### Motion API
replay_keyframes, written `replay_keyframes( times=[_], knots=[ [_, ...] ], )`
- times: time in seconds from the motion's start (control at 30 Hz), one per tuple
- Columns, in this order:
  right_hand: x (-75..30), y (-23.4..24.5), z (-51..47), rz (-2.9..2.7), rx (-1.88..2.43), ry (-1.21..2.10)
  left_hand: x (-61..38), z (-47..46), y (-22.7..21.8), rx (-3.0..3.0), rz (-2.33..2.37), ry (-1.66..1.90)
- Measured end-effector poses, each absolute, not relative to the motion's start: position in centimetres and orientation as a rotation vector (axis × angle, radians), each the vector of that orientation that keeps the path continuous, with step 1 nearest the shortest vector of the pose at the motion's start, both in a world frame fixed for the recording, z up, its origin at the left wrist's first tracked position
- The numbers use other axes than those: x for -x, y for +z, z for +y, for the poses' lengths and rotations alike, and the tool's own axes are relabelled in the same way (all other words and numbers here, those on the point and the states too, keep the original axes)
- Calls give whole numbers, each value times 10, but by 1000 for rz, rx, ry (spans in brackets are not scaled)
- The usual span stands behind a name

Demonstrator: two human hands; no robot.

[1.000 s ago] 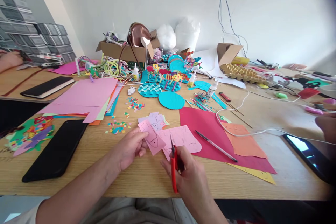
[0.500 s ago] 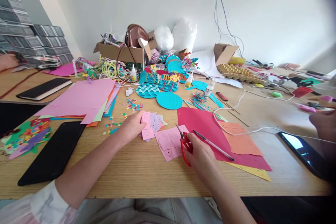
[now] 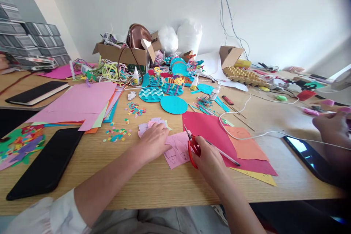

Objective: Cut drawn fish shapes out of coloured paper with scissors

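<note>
My right hand [image 3: 210, 157] is closed around the red handles of a pair of scissors [image 3: 193, 146], whose blades point up and away over the right part of a pink paper sheet [image 3: 175, 151]. Fish shapes are drawn in dark line on that sheet. My left hand [image 3: 155, 140] reaches to the sheet's left edge, thumb apart from the fingers, with nothing visible in its grasp. Just behind it lies a small pile of cut pink and purple paper pieces [image 3: 143, 128], partly hidden by the hand. A pen [image 3: 226, 155] rests on red paper [image 3: 208, 126] beside the scissors.
Confetti dots [image 3: 117, 134], pink sheets [image 3: 79, 98] and a black tablet-like slab [image 3: 45, 162] lie to the left. Blue card ovals [image 3: 173, 105] and glue bottles [image 3: 215, 91] stand behind. A white cable [image 3: 263, 138] crosses the right side near a phone [image 3: 304, 155] and another person's hand [image 3: 333, 128].
My left hand has let go of a pink fish strip at the pile and moved right and nearer, to the drawn pink sheet. The scissors stay in my right hand.
</note>
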State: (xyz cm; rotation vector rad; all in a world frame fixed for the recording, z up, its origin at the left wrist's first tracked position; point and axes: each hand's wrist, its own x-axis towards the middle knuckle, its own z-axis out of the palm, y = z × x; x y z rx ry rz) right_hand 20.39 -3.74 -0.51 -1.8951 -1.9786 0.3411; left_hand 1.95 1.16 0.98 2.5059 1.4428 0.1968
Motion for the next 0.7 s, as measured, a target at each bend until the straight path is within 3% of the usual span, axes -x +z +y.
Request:
replay_keyframes(
  times=[0.37, 0.7],
  knots=[
    [-197, -16, -48, -1856, 1778, 345, -32, 23, 10, -2495, 1371, 49],
    [-235, 14, -6, -1839, 2058, 311, -33, 20, 11, -2489, 1373, 45]
  ],
)
